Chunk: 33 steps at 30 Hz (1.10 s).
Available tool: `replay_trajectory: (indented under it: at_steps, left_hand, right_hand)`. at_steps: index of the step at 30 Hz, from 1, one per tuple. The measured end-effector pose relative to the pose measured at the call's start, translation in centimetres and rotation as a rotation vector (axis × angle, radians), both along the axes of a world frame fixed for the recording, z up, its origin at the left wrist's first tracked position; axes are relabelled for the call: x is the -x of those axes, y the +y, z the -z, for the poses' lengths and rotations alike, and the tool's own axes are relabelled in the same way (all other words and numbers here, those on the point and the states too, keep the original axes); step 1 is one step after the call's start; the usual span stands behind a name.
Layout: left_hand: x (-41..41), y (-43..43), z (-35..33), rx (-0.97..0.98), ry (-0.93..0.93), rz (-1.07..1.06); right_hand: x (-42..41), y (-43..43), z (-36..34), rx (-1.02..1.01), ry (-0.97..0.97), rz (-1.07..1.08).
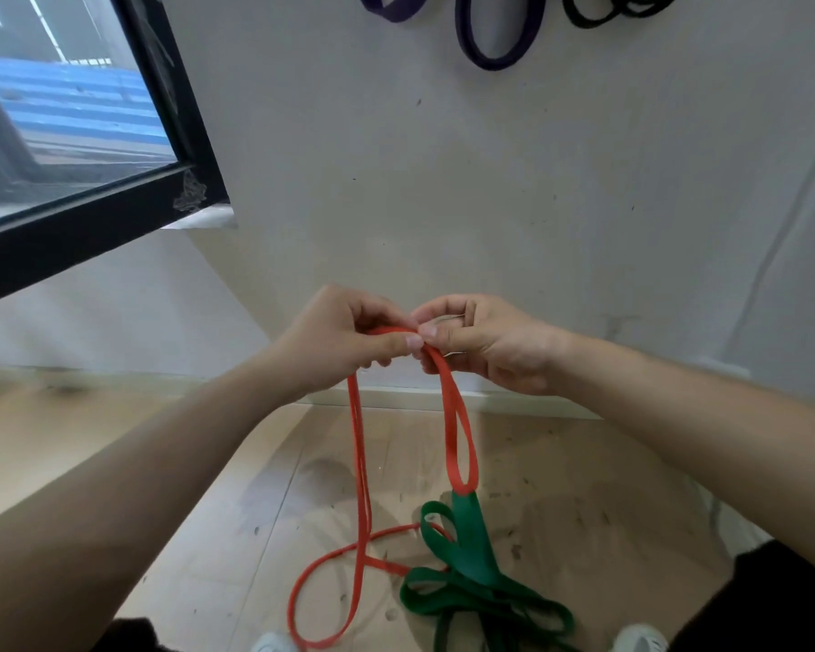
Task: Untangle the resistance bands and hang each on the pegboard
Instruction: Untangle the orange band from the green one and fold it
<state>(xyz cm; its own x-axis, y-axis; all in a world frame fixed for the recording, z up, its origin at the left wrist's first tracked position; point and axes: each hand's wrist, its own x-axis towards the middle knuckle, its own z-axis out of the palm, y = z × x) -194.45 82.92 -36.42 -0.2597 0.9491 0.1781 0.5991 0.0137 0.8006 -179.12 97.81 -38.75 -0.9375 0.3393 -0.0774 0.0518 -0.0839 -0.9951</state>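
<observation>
A pale wall point(443, 181) is filling most of the view, and a light wooden floor point(208, 534) is lying under it. One dark-framed window point(67, 134) is standing at the left. One orange band point(361, 463) is hanging from the hands down to the floor, where it is making a loop. Its right loop is passing through one green band point(471, 548), which is lying folded on the floor. At the top edge, two purple bands point(495, 49) and some black bands point(608, 11) are hanging; I cannot count the black ones. The left hand point(339, 341) and the right hand point(485, 341) are both pinching the top of the orange band, thumb tips touching. Two white shoes point(641, 640) are showing below.
</observation>
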Motion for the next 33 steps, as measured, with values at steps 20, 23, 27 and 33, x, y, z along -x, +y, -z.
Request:
replay_trajectory:
  at_steps: [20,23,27,33]
  left_hand:
    - [1.6,-0.3,-1.1,-0.441,-0.132,-0.519]
    - [1.8,-0.4,-1.1,-0.439,-0.127,-0.524]
    - [2.3,-0.7,-1.0,-0.444,-0.169,-0.537]
    - [3.5,-1.0,-0.3,-0.382,-0.167,-0.568]
  right_hand:
    - [0.7,1.0,4.5,-0.609,-0.271,0.154]
    - [1.0,0.4,4.6,-0.571,-0.231,0.146]
    - [0.9,0.4,4.4,-0.479,-0.228,0.188]
    - [0.6,1.8,3.0,-0.119,-0.167,0.384]
